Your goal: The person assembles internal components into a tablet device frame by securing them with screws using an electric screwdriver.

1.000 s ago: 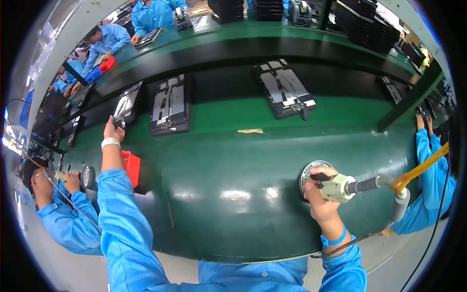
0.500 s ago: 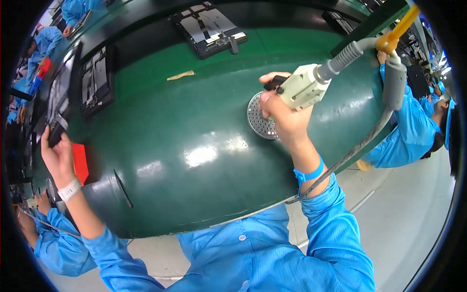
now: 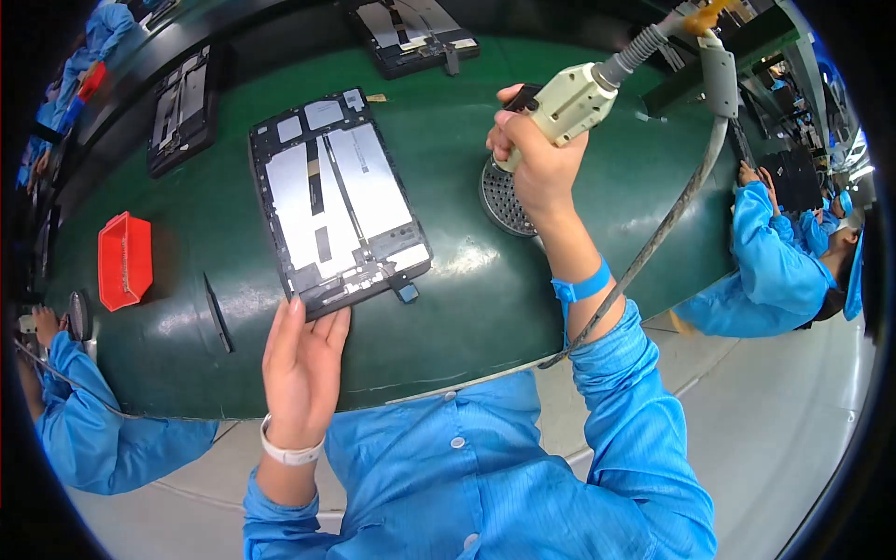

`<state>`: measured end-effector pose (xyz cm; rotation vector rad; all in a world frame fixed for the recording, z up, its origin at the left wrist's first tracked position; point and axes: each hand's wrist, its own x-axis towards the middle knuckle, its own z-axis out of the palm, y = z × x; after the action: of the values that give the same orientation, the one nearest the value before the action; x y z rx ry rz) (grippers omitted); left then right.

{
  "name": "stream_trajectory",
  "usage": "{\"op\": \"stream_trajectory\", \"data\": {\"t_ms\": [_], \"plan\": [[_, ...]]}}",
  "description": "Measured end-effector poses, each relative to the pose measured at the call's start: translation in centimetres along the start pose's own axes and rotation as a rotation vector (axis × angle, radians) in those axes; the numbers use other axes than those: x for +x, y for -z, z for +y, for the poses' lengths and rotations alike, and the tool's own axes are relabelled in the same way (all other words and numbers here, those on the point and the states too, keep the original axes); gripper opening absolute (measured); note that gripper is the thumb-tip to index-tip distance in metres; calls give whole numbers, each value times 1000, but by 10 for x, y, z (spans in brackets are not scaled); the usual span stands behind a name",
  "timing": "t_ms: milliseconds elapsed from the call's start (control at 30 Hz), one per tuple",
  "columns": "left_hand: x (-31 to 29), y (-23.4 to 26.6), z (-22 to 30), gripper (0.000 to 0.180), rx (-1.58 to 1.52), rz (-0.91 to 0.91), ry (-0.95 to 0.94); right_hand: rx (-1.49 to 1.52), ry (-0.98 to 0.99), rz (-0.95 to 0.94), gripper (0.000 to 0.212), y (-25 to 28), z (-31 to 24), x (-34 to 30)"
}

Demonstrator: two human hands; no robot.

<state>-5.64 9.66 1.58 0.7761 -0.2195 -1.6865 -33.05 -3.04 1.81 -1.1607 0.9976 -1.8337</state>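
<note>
My left hand (image 3: 303, 373) grips the near edge of an opened tablet (image 3: 378, 182), thumb on top and fingertips at the edge. The tablet's silver inner panels, dark ribbon cables and circuit strip face up, and a small connector flap sticks out at its near right corner. My right hand (image 3: 546, 173) is closed around a pale electric screwdriver (image 3: 571, 105) with a ribbed cable sleeve. Beneath that hand sits a round metal dish full of holes (image 3: 504, 201); the screwdriver's tip is hidden behind my fingers.
A red bin (image 3: 125, 261) with small parts and black tweezers (image 3: 217, 315) lie left of the tablet. More opened tablets (image 3: 182, 110) stand along the far side. The screwdriver's grey cable (image 3: 677, 215) hangs past my right forearm. Co-workers in blue (image 3: 793, 252) sit at both sides.
My left hand has brought the tablet from the far left to the middle of the green table. The red bin shows fully now. My right hand has shifted slightly with the screwdriver.
</note>
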Motion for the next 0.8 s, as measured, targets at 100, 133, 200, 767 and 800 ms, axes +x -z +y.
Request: {"op": "stream_trajectory", "data": {"t_ms": [100, 133, 200, 767, 800], "plan": [[-21, -4, 8, 56, 398, 76, -19, -14, 6, 0, 16, 2, 1, 1], [-25, 5, 14, 56, 402, 77, -20, -14, 11, -4, 17, 2, 0, 2], [-28, 30, 30, 62, 927, -16, 168, 15, 16, 2, 15, 1, 1, 3], [59, -20, 8, 20, 1970, -1124, -1294, 14, 22, 12, 17, -4, -1, 1], [60, -20, 7, 21, 1962, -1140, -1314, 2, 30, 0, 18, -3, -2, 0]]}}
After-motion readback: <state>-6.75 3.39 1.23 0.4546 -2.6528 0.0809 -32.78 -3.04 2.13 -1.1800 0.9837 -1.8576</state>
